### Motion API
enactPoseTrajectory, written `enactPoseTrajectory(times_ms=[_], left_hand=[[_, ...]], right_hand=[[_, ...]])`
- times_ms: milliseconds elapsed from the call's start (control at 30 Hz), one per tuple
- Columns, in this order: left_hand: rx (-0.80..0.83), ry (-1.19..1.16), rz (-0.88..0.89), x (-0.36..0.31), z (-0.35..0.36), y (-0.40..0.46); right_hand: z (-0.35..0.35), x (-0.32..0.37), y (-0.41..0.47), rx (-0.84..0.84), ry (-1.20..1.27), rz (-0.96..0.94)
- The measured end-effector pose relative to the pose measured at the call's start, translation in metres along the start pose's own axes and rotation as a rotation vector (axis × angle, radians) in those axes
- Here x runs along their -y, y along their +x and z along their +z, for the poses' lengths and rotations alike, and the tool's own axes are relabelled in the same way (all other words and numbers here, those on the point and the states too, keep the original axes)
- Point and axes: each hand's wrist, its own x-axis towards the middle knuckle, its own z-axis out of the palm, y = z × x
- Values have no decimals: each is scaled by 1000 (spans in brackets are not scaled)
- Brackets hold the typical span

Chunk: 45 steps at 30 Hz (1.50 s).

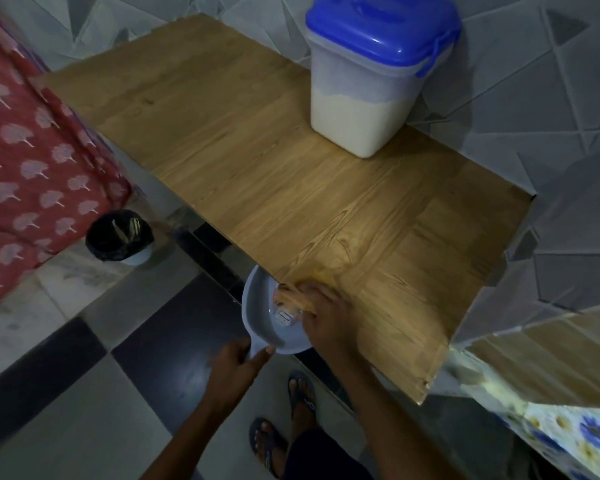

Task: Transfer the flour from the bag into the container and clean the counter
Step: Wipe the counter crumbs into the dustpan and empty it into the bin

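Your left hand [238, 362] grips the dustpan [271, 320] under the tabletop [291, 188] edge while your right hand [321, 311] clutches a crumpled cloth [293, 299]; tilt it and flour may spill, far from the closed container [371, 91].

A translucent square plastic container [364, 98] with a blue clip-on lid [383, 32] is seen standing upright at the far side of the wood-grain counter [257, 161], against the wall. The lid is closed, and white flour [354, 123] is seen through the walls, filling roughly the lower half. At the near edge of the counter, well apart from the container, a pale grey-blue plastic dustpan [274, 327] is held just below the counter's edge, its open side turned toward it. A blurred tan cloth or brush [297, 297], its kind not discernible, is pressed at the counter's edge, directly over the dustpan.
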Motion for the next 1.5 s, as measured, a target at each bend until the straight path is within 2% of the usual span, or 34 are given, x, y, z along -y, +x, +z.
enactPoseTrajectory(times_ms=[33, 100, 233, 300, 367, 433, 533, 667, 733, 1000, 1133, 1367, 1500], left_hand=[[-1, -6, 1, 1, 0, 0], [-7, 2, 4, 3, -1, 2], [23, 2, 41, 10, -5, 4], [16, 8, 49, 11, -10, 6], [8, 13, 49, 11, -13, 7], [9, -4, 37, 11, -15, 6], [6, -47, -8, 15, -26, 7], [-58, -18, -60, 33, -48, 12], [-108, 15, -67, 34, -61, 11], [-290, -126, -103, 44, -125, 29], [-349, -229, -104, 45, -164, 49], [-397, -262, -131, 80, -265, 123], [-417, -260, -136, 91, -334, 173]], right_hand=[[-3, -1, 6, 18, 55, -59], [-18, -18, 12, -59, 86, -79], [-38, -55, 14, -312, -13, 156], [-24, -47, 14, -325, -13, 173], [-5, -23, 14, -245, -39, 96], [10, 7, 15, -74, 1, -31], [19, 36, 24, 100, 241, -130], [19, 44, 40, 72, 547, -12], [18, 52, 53, 76, 599, 45], [57, 117, 119, 190, 600, 32], [88, 157, 150, 260, 643, 85], [173, 236, 223, 323, 672, 114], [224, 281, 268, 297, 658, 158]])
